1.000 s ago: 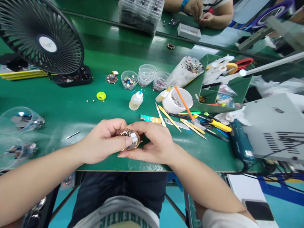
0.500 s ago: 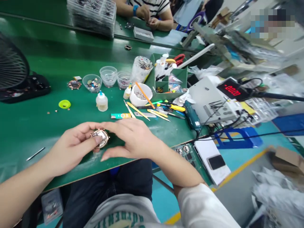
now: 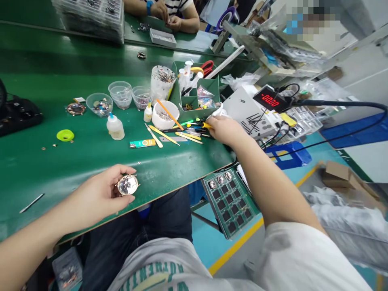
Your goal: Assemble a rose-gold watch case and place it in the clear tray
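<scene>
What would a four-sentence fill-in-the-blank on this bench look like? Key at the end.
1. The round watch case is in the person's ____ hand.
2. The right hand is at a tool handle coloured ____.
3. The larger dropper bottle has a ____ tip.
4. The stick leaning on the white bowl is ____.
Missing words: left; yellow; blue; orange.

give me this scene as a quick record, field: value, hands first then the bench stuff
left hand: holds a round watch case, inner parts showing
right hand: at a yellow-handled tool, grip unclear
white bowl: small metal parts inside, orange stick leaning across it
blue-tipped bottle: upright
display: red digits lit
</scene>
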A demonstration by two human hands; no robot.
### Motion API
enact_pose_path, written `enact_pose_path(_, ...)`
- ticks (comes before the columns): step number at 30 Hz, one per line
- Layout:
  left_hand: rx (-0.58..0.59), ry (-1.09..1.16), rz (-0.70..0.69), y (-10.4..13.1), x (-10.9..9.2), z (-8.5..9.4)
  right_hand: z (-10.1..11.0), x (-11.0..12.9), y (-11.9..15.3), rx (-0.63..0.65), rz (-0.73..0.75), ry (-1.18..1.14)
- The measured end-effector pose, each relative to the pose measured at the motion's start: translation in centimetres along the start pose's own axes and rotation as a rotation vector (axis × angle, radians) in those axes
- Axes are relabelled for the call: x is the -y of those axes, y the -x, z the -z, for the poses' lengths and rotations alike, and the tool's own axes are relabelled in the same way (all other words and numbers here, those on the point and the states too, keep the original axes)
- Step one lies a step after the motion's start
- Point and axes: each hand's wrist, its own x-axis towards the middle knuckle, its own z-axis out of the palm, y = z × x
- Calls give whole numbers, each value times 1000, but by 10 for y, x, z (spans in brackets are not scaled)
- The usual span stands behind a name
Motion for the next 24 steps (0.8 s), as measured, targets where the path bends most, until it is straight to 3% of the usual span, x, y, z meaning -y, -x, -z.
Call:
enact_pose_path(4,-34,26,0,1,-7,-2,9,-5,0,11,38,99)
enact_pose_path(8,-39,-34,-14,2,-4,-2,15,-14,40,-125,20,153)
enact_pose_path(10,-32,-62,-25,3,-1,-1,12,-6,67,-245,10,104)
enact_pose_path(13,-5,-79,-29,4,1,1,4,35,104,-377,43,-189)
enact_pose_path(17,13,-59,0,4,-6,1,-1,116,131,-437,345,-438)
enact_pose_path(19,19,-54,2,4,-10,1,0,143,131,-460,462,-472)
enact_pose_path(24,23,-117,0,4,-12,2,3,155,119,-505,562,-444)
